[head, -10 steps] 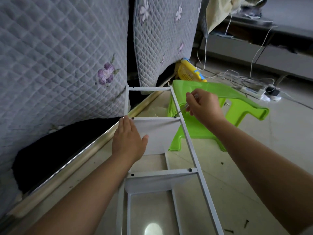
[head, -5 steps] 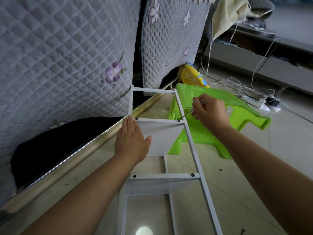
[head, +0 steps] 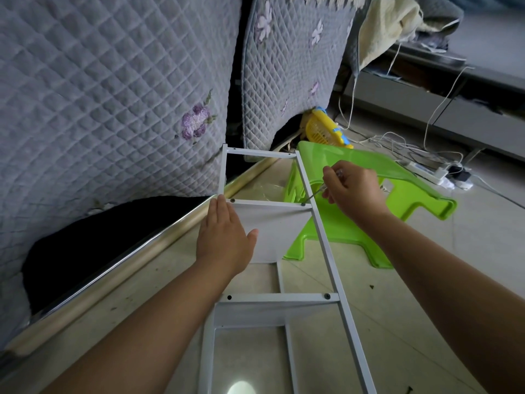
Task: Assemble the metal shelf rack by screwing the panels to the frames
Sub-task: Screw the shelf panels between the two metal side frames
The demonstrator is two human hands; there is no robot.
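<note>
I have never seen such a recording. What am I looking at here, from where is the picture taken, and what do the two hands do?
There is no machine, only a person. The camera sits on the person's head and looks down at both arms. On the floor stands a white metal rack, half built. The left hand lies flat on a shelf panel to steady it. The right hand holds a screwdriver, its tip at a screw in the frame's right rail. Behind the rack lies a green stool on its side, with a quilted sofa to the left.
</note>
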